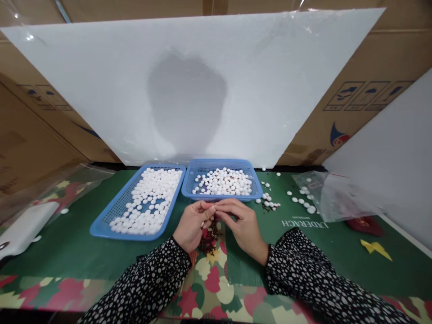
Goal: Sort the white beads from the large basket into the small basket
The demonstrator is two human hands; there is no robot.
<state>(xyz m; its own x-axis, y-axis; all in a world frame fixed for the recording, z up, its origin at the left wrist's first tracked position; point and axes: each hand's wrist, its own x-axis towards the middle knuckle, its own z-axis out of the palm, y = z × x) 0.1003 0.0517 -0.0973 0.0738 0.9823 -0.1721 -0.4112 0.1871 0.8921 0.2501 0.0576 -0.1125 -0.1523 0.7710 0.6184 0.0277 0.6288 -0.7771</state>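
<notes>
My left hand (193, 222) is closed, its thumb and fingers pinched together in front of the baskets. My right hand (242, 225) meets it at the fingertips, also in a pinch. A small white piece (213, 207) shows where the fingertips come together; fingers hide most of it. Beneath the hands lies a heap of dark reddish-brown dried bits (208, 240). Just beyond them stands a blue basket (221, 196) of small round white foam-like pieces (229, 182), some with dark bits among them. Left of it, a longer blue basket (97, 228) holds more white pieces.
Loose white pieces (268, 198) and a clear plastic bag (344, 195) lie on the right. A dark red packet (364, 225) and a yellow scrap (375, 247) are farther right. At left is a white handled object (29, 227). A white board (270, 81) and cartons (371, 90) stand behind.
</notes>
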